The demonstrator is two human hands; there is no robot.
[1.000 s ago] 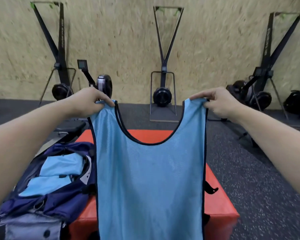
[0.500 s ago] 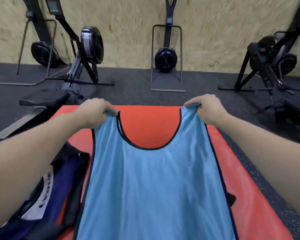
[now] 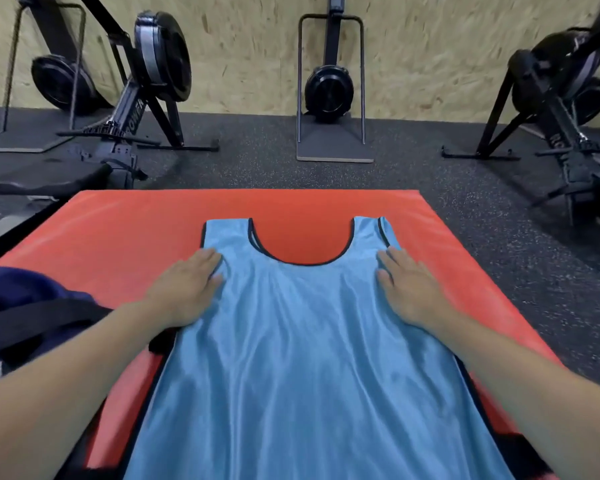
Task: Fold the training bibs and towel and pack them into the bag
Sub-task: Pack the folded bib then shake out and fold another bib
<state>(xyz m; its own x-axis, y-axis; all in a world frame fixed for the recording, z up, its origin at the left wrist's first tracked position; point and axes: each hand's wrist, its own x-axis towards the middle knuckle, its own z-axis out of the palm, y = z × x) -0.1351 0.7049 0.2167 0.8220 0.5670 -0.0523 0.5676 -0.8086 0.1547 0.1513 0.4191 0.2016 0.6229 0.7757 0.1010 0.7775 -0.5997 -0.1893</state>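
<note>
A light-blue training bib [image 3: 298, 341] lies spread on an orange mat [image 3: 118, 230] at frame centre; the left hand [image 3: 184, 289] and right hand [image 3: 409, 289] press it, fingers straight and released, a navy bag [image 3: 32, 306] at left.

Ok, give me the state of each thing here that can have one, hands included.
Shiny light-blue training bib with black trim: spread flat on the mat, unfolded, rippled.
Left hand: open, flat on the bib's left shoulder area.
Right hand: open, flat on the right shoulder area.
Navy fabric bag: at the mat's left edge; opening not visible.
Orange-red padded mat: lying flat.
</note>
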